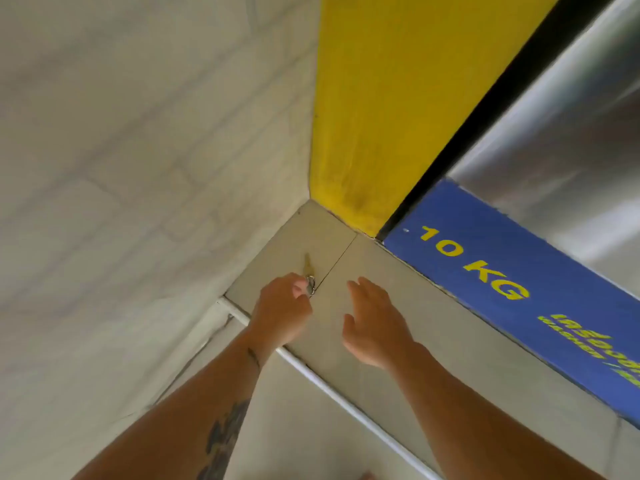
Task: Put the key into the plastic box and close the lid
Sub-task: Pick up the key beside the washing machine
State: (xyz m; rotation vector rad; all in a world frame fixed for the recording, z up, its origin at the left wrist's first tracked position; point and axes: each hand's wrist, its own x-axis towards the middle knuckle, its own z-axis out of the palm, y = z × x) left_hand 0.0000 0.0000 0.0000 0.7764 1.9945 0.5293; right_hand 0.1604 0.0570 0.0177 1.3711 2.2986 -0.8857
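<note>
A brass key [307,265] on a metal ring lies on a grey tiled ledge [381,306], close to the corner of the wall. My left hand [282,311] reaches to it, and its fingertips pinch the ring end of the key. My right hand [375,323] hovers open just to the right, palm facing left, holding nothing. No plastic box is in view.
A pale tiled wall [138,168] stands to the left and a yellow pillar [398,98] rises behind the ledge. A blue sign reading 10 KG [485,271] and a steel machine front [571,150] border the ledge on the right. A white pipe [311,372] runs along the ledge's near edge.
</note>
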